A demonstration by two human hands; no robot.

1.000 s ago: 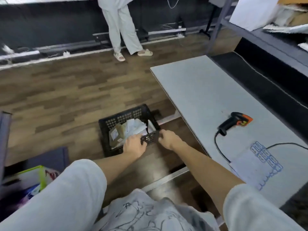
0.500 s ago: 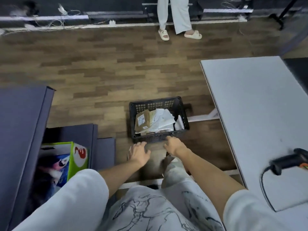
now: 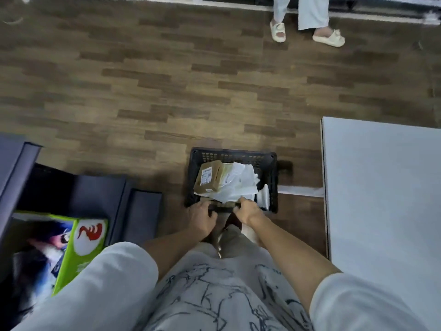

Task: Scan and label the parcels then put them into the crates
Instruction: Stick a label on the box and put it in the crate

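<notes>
A black plastic crate [image 3: 238,156] stands on the wooden floor straight in front of me. It holds a brown cardboard parcel [image 3: 209,176] with a white label, and several white mailer bags [image 3: 241,182]. My left hand [image 3: 200,218] grips the crate's near rim on the left. My right hand [image 3: 247,211] grips the same rim a little to the right, fingers curled over the edge. Both arms reach down from my white sleeves.
A white table [image 3: 381,187] fills the right side, its corner close to the crate. Dark blue boxes [image 3: 100,199] and a green printed carton [image 3: 81,244] sit on the left. A person in white trousers and sandals [image 3: 305,32] stands at the far side of the floor.
My view has tilted further down, so the scanner and most of the table have left the frame. Both hands, just short of the crate half a second ago, now grip its near rim.
</notes>
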